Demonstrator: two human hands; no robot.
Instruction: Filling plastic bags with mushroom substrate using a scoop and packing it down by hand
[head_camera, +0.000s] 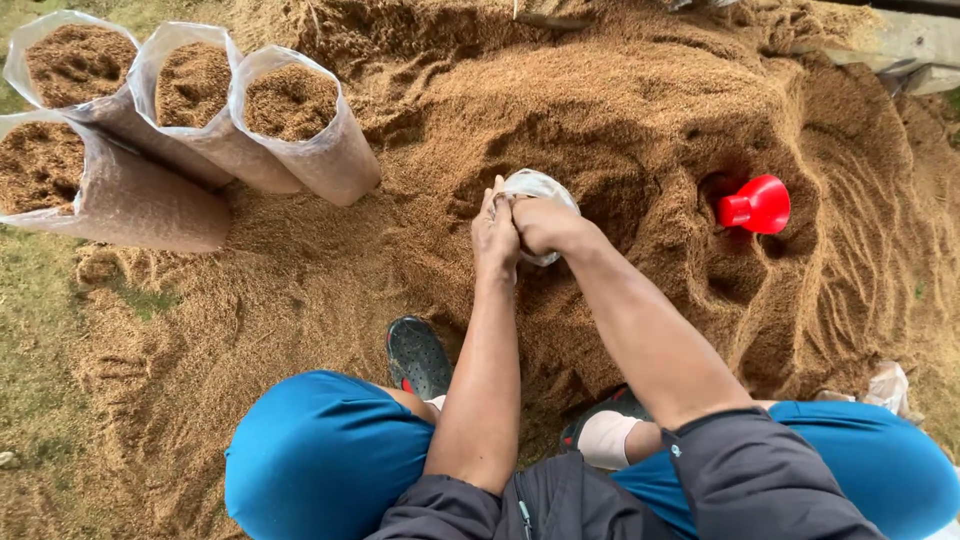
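Four clear plastic bags filled with brown sawdust, lying tilted at the upper left of the frame: first bag (75, 65), second bag (60, 180), third bag (195, 95), fourth bag (300, 120), packed side by side and touching. One large sawdust heap (620, 110) across the frame's middle and right. One red scoop (755, 205) at right, half sunk in a hollow of the heap. Two hands meeting at centre frame, forearms stretched forward from between blue-trousered knees: left hand (495, 240) closed, fingers curled on the mouth of one small clear bag (535, 190); right hand (545, 225) closed as well, gripping the same bag from the other side, knuckles up. Small bag crumpled, whitish and translucent, standing on the heap at centre, well apart from the scoop. Two dark shoes near bottom centre.
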